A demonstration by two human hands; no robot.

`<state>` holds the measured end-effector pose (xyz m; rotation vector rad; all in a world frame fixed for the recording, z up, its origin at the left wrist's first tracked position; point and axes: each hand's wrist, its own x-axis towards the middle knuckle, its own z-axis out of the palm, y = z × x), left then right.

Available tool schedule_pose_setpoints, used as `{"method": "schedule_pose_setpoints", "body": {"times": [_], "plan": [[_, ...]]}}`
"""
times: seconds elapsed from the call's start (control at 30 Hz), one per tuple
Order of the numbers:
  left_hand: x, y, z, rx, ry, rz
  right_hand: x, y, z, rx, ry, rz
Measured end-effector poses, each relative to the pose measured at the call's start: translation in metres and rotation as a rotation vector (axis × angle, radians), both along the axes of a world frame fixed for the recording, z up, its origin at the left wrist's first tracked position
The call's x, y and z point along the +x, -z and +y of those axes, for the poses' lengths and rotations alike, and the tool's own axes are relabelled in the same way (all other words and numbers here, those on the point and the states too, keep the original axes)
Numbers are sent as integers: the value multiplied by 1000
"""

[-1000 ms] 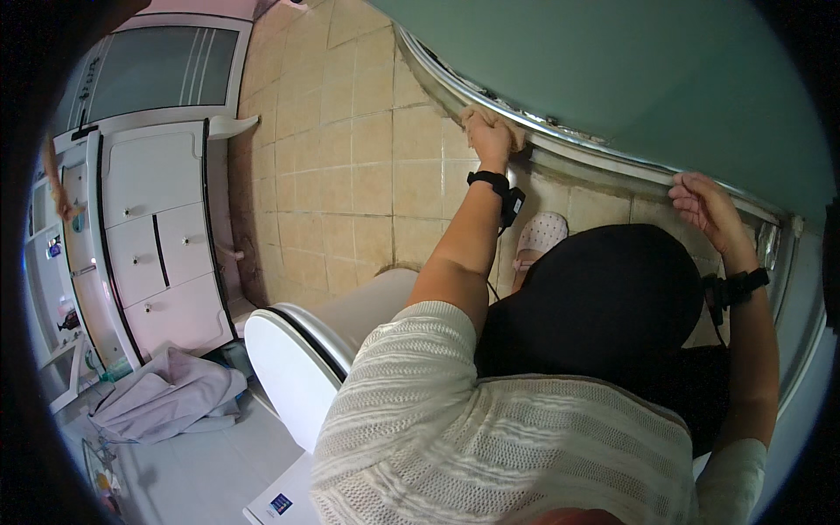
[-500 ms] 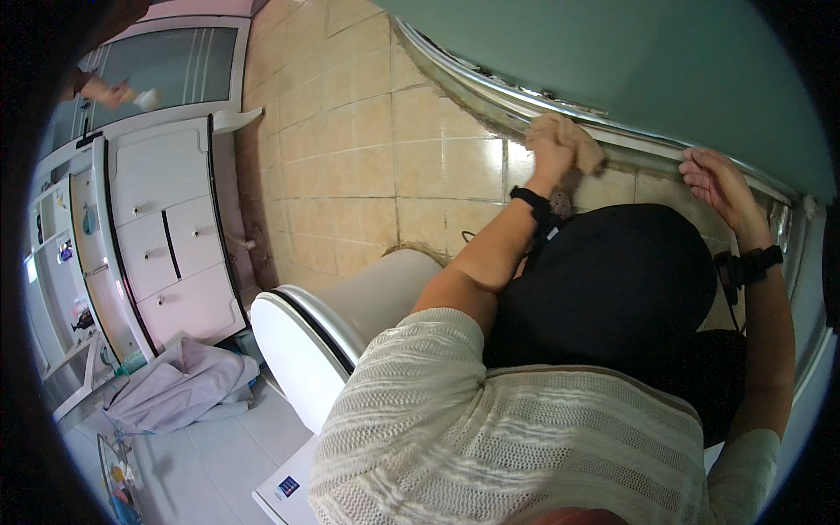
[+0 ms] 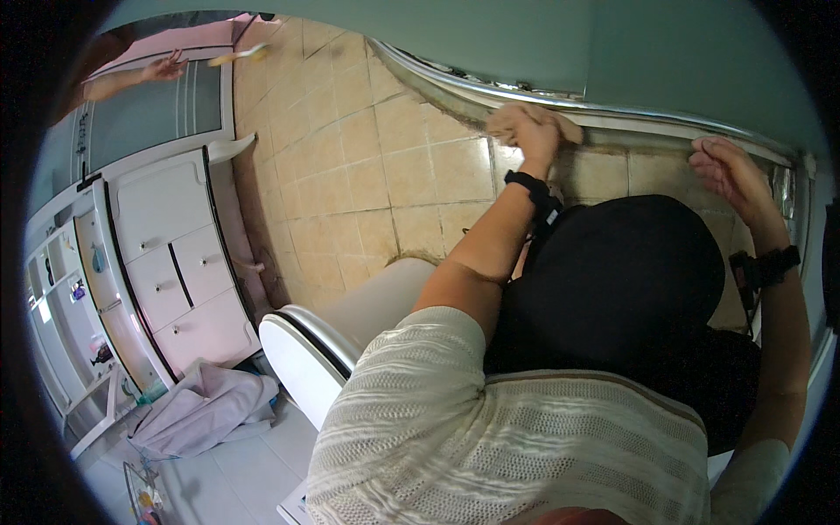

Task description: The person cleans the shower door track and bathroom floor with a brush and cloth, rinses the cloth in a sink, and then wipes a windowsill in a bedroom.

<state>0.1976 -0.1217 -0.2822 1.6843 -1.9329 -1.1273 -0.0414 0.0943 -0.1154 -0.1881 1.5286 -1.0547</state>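
My left hand point(image 3: 539, 143) is closed on a tan cloth point(image 3: 512, 121). It presses the bunched cloth to the base of the metal-edged track point(image 3: 612, 112) under the green panel. To the right, my right hand point(image 3: 733, 175) hangs just short of the same track, its fingers curled together, with nothing visible in them. Both wrists wear black bands. My dark-trousered knee point(image 3: 626, 271) is between the two forearms.
At upper left another person's hand point(image 3: 166, 66) is spread, with a yellow-handled brush point(image 3: 236, 57) just off its fingers. A white cabinet point(image 3: 179, 254) stands left, near a white toilet point(image 3: 302, 359). A grey cloth point(image 3: 206, 407) lies in front. Tan tiles point(image 3: 341, 157) cover the floor.
My left hand has slid the cloth leftward along the track. My right hand has come off the track's edge. The other person's hand has moved right, and the brush has left it.
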Motion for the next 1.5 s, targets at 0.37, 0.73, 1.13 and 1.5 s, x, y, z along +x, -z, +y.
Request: {"method": "schedule_pose_setpoints", "body": {"times": [0.37,0.73,1.13,1.5], "plan": [[20,10,-25,-5,-217,203,5,-16,-19,-62,33,53],[-3,-79,10,957,513,449,21,-10,-29,30,-81,93],[65,-81,-15,1308,279,909,6,9,-18,109,-146,118],[98,-98,-26,1187,179,722,21,14,-37,27,-356,109]]}}
